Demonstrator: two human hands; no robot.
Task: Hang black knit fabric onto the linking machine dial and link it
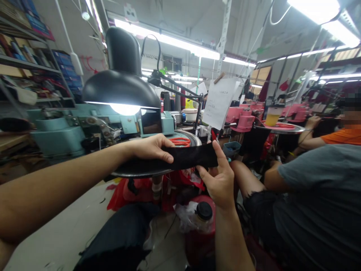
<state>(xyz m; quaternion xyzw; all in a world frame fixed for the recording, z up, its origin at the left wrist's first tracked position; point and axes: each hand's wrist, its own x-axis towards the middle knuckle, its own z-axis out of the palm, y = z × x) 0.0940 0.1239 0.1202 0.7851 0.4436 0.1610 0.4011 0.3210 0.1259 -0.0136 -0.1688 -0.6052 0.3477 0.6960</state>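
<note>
A strip of black knitted fabric (188, 157) is stretched sideways in front of me between both hands. My left hand (153, 147) grips it with the thumb on top, the other fingers hidden behind. At the strip's right end my right hand (220, 177) holds the edge, thumb low and fingers upright behind it. The left part of the fabric runs under my left forearm, above a round metal-rimmed table (194, 138). Orange-handled scissors (180, 141) appear to lie on that table, just behind the strip.
A black desk lamp (121, 88) hangs lit above the table, near a teal machine (158, 128). Below stands a red stool (197, 241) with a black-lidded jar (204, 211). A person in a grey shirt (318, 180) sits close on my right. A paper sheet (218, 103) hangs behind.
</note>
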